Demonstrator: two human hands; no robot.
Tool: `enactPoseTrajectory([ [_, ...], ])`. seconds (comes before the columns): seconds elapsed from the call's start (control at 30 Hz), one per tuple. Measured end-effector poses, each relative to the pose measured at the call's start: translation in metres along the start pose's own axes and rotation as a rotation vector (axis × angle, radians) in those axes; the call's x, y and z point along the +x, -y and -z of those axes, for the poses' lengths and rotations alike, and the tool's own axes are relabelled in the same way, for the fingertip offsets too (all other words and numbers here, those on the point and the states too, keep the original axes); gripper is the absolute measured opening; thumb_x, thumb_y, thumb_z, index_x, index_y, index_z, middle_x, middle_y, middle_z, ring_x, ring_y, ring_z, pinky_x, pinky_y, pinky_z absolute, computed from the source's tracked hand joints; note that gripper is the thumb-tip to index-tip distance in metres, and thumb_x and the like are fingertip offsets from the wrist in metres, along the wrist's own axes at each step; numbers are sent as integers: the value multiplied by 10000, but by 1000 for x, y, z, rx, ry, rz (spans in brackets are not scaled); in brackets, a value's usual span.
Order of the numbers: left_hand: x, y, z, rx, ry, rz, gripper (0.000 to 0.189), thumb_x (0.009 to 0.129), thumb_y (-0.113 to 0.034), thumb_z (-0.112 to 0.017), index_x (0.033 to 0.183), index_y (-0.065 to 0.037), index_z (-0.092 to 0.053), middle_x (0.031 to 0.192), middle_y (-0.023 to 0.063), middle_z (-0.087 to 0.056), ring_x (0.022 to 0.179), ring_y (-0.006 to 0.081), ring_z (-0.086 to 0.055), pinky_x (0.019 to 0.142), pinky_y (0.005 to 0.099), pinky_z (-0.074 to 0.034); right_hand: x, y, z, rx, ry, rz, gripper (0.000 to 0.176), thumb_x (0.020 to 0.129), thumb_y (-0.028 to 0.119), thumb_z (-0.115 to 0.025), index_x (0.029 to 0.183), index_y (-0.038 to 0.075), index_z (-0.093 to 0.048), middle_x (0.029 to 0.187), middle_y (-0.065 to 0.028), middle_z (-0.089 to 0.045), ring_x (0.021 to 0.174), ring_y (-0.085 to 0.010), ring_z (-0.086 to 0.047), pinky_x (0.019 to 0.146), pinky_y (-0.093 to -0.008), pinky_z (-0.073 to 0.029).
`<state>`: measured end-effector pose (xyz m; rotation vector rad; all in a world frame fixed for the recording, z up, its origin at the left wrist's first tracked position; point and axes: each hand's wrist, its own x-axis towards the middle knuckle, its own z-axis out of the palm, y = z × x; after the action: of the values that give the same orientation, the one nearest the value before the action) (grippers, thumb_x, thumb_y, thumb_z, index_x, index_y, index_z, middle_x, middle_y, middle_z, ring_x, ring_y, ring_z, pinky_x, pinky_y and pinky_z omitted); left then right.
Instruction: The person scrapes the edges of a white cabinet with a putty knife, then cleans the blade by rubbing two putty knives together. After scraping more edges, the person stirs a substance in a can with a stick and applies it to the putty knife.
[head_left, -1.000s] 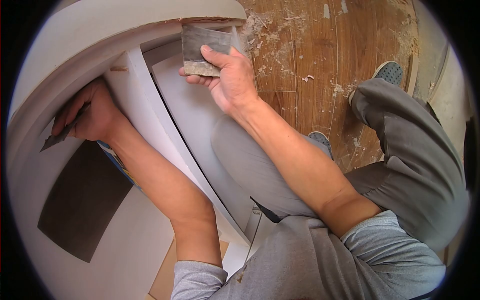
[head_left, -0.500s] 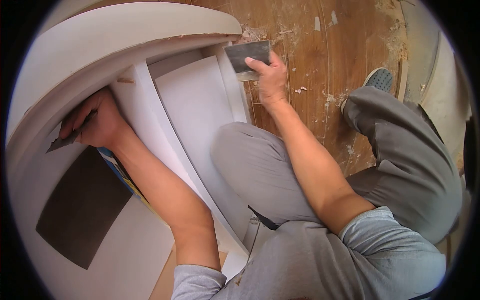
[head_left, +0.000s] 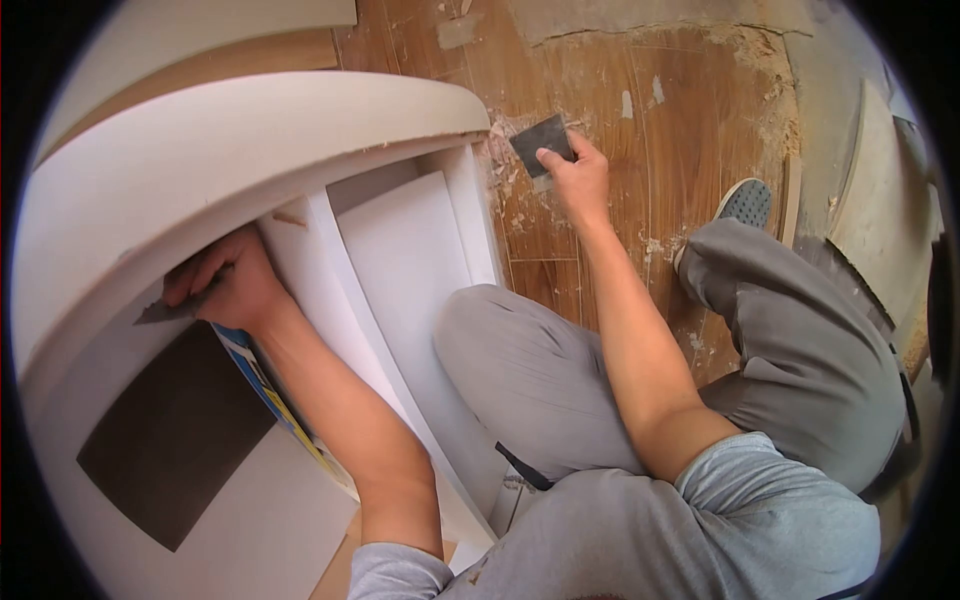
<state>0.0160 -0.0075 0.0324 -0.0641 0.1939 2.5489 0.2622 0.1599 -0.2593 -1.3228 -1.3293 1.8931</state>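
Grey pad: above wooden floor, right of white cabinet, pinched in our right grip | left grip, inside cabinet: holding thin sheet | we should hold it flat.

Renovation site, perhaps: debris-strewn floor

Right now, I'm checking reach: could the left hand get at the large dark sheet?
Probably yes: the left hand is close and the large dark sheet lies mostly uncovered, though that hand holds a thin piece.
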Motion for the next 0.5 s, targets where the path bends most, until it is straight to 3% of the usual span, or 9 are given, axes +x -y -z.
enactPoseTrajectory([
  [0.23, -3, 12, -4, -25, 7, 14, 322, 957, -258, -597, 704, -107, -726, 624, -29, -734, 510, 66, -701, 521, 202, -605, 14, -1, 1, 32, 85, -118, 205, 864, 89, -748, 1047, 2, -776, 881, -16, -755, 787, -102, -643, 750, -292, -519],
  [0.33, -4, 16, -3, -35, 35, 61, 367, 984, -281, -562, 716, -91, -725, 624, -13, -735, 497, 74, -691, 520, 212, -606, 20, -2, 1, -54, 136, -138, 223, 825, 126, -744, 1003, -8, -758, 825, -89, -732, 759, -159, -640, 721, -345, -518],
  [0.5, -6, 19, -6, -48, -25, 7, 400, 1006, -303, -541, 746, -67, -733, 616, -9, -730, 479, 85, -672, 499, 211, -593, 29, -9, -5, -60, 216, -187, 296, 836, 147, -734, 1088, -8, -736, 946, -146, -762, 866, -214, -683, 823, -378, -534],
])
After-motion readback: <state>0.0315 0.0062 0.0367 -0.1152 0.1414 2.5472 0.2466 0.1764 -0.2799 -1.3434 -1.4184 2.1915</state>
